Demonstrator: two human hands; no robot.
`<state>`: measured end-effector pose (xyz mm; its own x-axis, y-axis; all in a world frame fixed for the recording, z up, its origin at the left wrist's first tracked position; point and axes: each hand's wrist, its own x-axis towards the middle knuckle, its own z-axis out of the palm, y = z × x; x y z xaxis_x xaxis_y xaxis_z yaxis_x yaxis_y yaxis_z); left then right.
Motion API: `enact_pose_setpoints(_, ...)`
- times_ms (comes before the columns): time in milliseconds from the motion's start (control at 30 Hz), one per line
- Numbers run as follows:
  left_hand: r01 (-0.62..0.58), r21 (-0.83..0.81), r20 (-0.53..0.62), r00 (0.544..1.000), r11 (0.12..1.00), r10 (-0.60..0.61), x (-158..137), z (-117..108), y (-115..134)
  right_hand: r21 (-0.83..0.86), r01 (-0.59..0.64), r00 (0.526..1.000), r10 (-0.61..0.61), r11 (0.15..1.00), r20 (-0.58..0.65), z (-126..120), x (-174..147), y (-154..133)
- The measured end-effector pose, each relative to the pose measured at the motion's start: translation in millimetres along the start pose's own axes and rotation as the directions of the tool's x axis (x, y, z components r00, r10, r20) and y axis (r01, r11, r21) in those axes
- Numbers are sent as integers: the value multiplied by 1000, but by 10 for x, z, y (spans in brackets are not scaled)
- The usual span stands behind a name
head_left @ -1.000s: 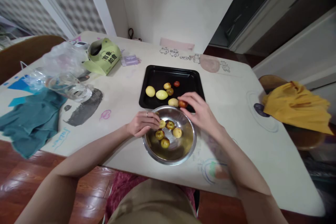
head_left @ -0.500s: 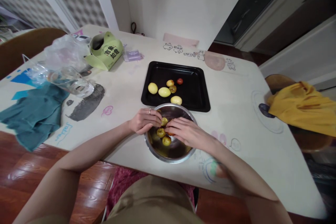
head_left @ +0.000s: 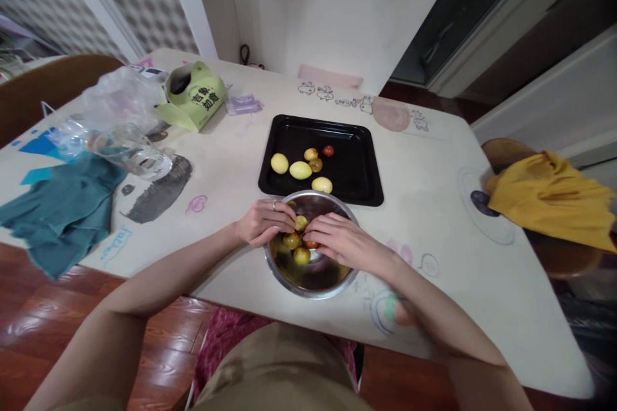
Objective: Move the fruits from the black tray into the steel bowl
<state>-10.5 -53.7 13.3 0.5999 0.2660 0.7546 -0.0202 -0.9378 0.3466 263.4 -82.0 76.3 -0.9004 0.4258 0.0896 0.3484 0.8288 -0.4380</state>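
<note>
Both hands are inside a shiny steel bowl (head_left: pixel 322 295) at the table's near edge. My left hand (head_left: pixel 267 221), with a ring on one finger, reaches over the left rim, its fingers bent and together. My right hand (head_left: pixel 340 241) comes over the right side with its fingers curled down. A small yellow fruit (head_left: pixel 301 223) is pinched between the fingertips of both hands. Under the right fingers a reddish fruit (head_left: pixel 312 244) partly shows. Two more yellow-green fruits with brownish patches, one higher (head_left: pixel 292 241) and one lower (head_left: pixel 302 256), lie loose in the bowl.
Behind the bowl, a black baking tray (head_left: pixel 351 160) carries several yellow fruits and a dark red one (head_left: pixel 328 151). To the left are a clear glass pitcher (head_left: pixel 139 154), a teal cloth (head_left: pixel 72 205), a plastic bag (head_left: pixel 120 99) and a green carton (head_left: pixel 197 99). A yellow cloth (head_left: pixel 554 199) lies right.
The loose fruits in the bowl have shifted slightly left. Both hands stay almost in place around the same fruit. The view has moved a little.
</note>
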Motion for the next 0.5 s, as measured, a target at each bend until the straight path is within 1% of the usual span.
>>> enact_pose_setpoints(67, -1, 2, 2, 1000, 1000, 1, 6, 0, 4, 23, 10, 998, -8, 1000, -61, -54, -11, 39)
enact_pose_setpoints(133, -8, -1, -3, 1000, 1000, 8, 10, 3, 5, 36, -7, 984, 13, 999, -175, -118, -29, 96)
enact_pose_setpoints(167, -11, -4, -9, 1000, 1000, 11, 11, 6, 4, 35, -32, 968, 40, 999, -249, -149, -40, 134)
enact_pose_setpoints(200, -13, -8, -12, 1000, 1000, 13, 12, 8, 3, 31, -65, 941, 71, 997, -330, -176, -51, 180)
enact_pose_setpoints(233, -14, -12, -15, 1000, 1000, 14, 14, 10, 1, 28, -102, 905, 104, 994, -413, -198, -62, 236)
enact_pose_setpoints(300, -19, -17, -22, 1000, 1000, 18, 19, 12, -1, 33, -181, 815, 169, 983, -554, -225, -80, 377)
enact_pose_setpoints(333, -24, -19, -29, 999, 1000, 24, 24, 12, 1, 44, -219, 774, 201, 975, -601, -230, -83, 462)
enact_pose_setpoints(367, -29, -19, -36, 999, 999, 29, 30, 10, 4, 58, -252, 740, 231, 966, -631, -230, -80, 556)
enact_pose_setpoints(400, -30, -18, -40, 999, 999, 30, 37, 9, 8, 70, -283, 717, 260, 956, -647, -228, -70, 656)
enact_pose_setpoints(433, -26, -18, -39, 999, 999, 25, 43, 8, 12, 79, -310, 705, 285, 948, -649, -225, -51, 760)
enact_pose_setpoints(500, -15, -16, -35, 999, 1000, 14, 53, 8, 18, 78, -347, 707, 315, 935, -633, -217, 18, 971)
